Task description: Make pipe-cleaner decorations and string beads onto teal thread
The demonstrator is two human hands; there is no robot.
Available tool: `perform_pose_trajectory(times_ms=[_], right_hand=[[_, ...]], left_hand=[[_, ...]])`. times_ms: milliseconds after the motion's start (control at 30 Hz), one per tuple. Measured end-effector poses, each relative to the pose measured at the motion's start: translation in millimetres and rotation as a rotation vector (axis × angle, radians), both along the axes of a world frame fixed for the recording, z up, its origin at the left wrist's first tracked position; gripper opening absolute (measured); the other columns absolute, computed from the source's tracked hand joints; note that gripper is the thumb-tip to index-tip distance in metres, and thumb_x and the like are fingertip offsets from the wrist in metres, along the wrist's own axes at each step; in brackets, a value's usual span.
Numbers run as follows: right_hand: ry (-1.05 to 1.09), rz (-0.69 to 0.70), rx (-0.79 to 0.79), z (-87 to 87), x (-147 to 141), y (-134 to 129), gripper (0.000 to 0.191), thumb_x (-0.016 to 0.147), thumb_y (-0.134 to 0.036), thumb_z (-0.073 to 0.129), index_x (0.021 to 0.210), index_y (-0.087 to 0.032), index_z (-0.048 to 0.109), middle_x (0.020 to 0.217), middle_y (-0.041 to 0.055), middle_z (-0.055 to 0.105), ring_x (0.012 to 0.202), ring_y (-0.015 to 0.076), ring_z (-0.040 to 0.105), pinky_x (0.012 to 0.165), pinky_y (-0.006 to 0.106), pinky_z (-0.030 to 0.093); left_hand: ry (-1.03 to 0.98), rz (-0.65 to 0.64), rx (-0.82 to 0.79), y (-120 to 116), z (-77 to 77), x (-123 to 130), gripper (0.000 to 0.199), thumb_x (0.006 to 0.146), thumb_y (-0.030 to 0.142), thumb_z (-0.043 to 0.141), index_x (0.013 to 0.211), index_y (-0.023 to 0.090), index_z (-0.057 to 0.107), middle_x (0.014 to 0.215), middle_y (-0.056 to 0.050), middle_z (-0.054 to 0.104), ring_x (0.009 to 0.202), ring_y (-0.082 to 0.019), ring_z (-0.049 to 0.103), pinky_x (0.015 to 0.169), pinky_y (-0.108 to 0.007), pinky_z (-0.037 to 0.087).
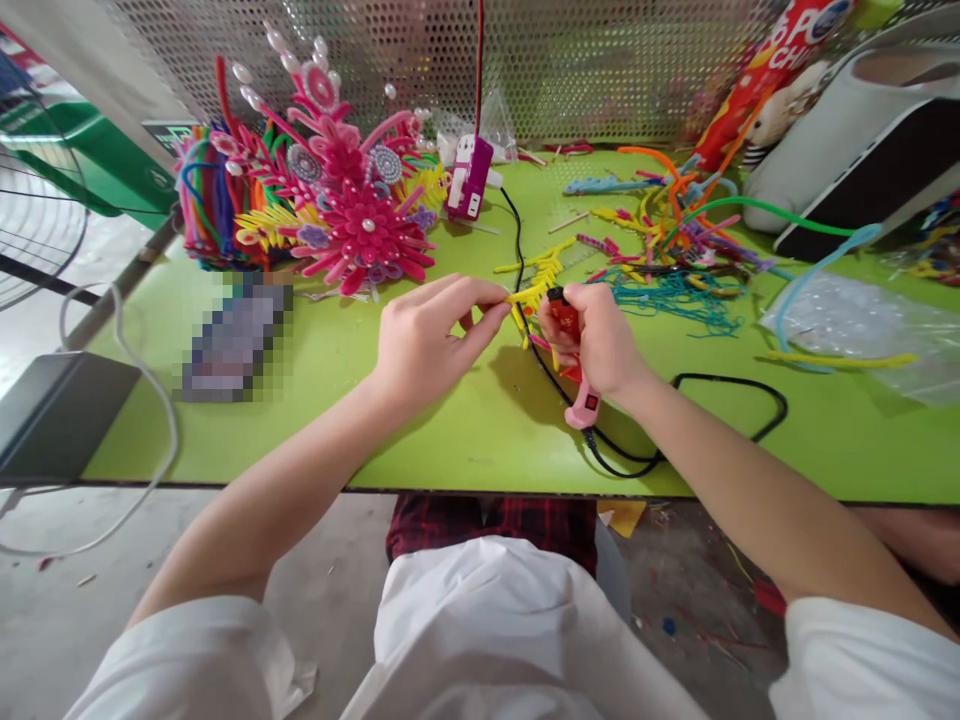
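Note:
My left hand (439, 335) pinches the end of a yellow pipe-cleaner piece (525, 293) between thumb and fingertips. Fingers of my right hand (600, 335) are wrapped round a corded hot glue gun (582, 408); its pink handle, with a red switch, shows below the hand. The gun's black and red front end is close to the yellow piece, and whether they touch I cannot tell. Just beyond both hands lies a yellow pipe-cleaner sprig (549, 268) with leaf-like prongs. A black cord (534, 345) passes beneath the hands.
A pink pipe-cleaner flower arrangement (367, 225) with pearls stands back left, near a pipe-cleaner bundle (206, 195). Behind the hands is a purple power adapter (469, 178). Orange pipe cleaners (679, 205), teal strands (675, 300) and a plastic bag (847, 325) lie right. A blurred-out object (236, 340) lies left.

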State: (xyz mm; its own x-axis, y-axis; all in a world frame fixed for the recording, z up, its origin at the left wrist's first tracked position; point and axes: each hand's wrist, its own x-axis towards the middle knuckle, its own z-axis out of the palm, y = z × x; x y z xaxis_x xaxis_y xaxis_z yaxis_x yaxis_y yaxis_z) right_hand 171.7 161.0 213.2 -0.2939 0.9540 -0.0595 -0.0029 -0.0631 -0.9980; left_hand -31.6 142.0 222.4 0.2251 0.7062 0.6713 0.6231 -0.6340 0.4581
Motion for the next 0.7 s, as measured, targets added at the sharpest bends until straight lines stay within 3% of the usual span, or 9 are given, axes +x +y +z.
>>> perform_pose_trajectory(times_ms=[67,167,233,300,433,700], right_hand=[[-0.003,-0.051,0.107,5.0,3.0,0.1,0.047,0.098,-0.064,0.053,0.076,-0.023,0.055,0.062,-0.0009,0.036,0.052,0.0123,0.030,0.047,0.028,0.025],[-0.196,-0.123,0.502,12.5,14.0,2.4,0.031,0.091,-0.055,0.075,0.098,-0.025,0.067,0.078,0.0010,0.054,0.063,0.0139,0.044,0.060,0.030,0.039],[-0.382,-0.089,0.735,15.1,22.1,4.7,0.028,0.089,-0.050,0.080,0.100,-0.026,0.073,0.087,0.0034,0.064,0.073,0.0169,0.054,0.072,0.033,0.044],[-0.498,-0.033,0.849,15.9,27.2,6.1,0.025,0.092,-0.050,0.077,0.097,-0.026,0.076,0.091,0.0052,0.070,0.082,0.0207,0.061,0.080,0.036,0.046],[-0.508,0.005,0.856,16.0,25.6,4.1,0.029,0.097,-0.054,0.072,0.096,-0.025,0.078,0.093,0.0064,0.074,0.086,0.0226,0.065,0.084,0.038,0.048],[-0.385,-0.035,0.752,15.5,18.0,-1.2,0.032,0.094,-0.055,0.077,0.088,-0.023,0.076,0.085,0.0054,0.072,0.079,0.0198,0.061,0.073,0.034,0.043]], left_hand=[[0.024,-0.003,0.003,0.0,0.5,-0.3,0.014,0.099,0.027,0.067,0.100,0.023,0.080,0.086,-0.002,0.078,0.070,-0.010,0.067,0.067,-0.022,0.050],[0.056,-0.005,-0.011,-0.2,1.5,-0.9,0.016,0.100,0.027,0.064,0.101,0.023,0.080,0.086,-0.001,0.076,0.070,-0.010,0.066,0.065,-0.023,0.048],[0.072,-0.017,-0.014,-0.9,2.4,-1.4,0.015,0.099,0.025,0.064,0.100,0.023,0.079,0.087,-0.001,0.076,0.070,-0.010,0.066,0.064,-0.023,0.047],[0.086,-0.033,-0.015,-1.7,3.5,-1.9,0.015,0.097,0.023,0.063,0.100,0.023,0.078,0.086,-0.001,0.076,0.072,-0.011,0.067,0.064,-0.024,0.046],[0.153,-0.031,-0.007,-3.0,5.0,-2.6,0.016,0.096,0.020,0.062,0.097,0.023,0.077,0.083,-0.002,0.074,0.074,-0.013,0.066,0.063,-0.027,0.044],[0.169,-0.031,-0.040,-0.1,5.0,-3.7,0.018,0.100,0.026,0.061,0.100,0.023,0.079,0.092,-0.004,0.076,0.078,-0.015,0.067,0.062,-0.027,0.043]])
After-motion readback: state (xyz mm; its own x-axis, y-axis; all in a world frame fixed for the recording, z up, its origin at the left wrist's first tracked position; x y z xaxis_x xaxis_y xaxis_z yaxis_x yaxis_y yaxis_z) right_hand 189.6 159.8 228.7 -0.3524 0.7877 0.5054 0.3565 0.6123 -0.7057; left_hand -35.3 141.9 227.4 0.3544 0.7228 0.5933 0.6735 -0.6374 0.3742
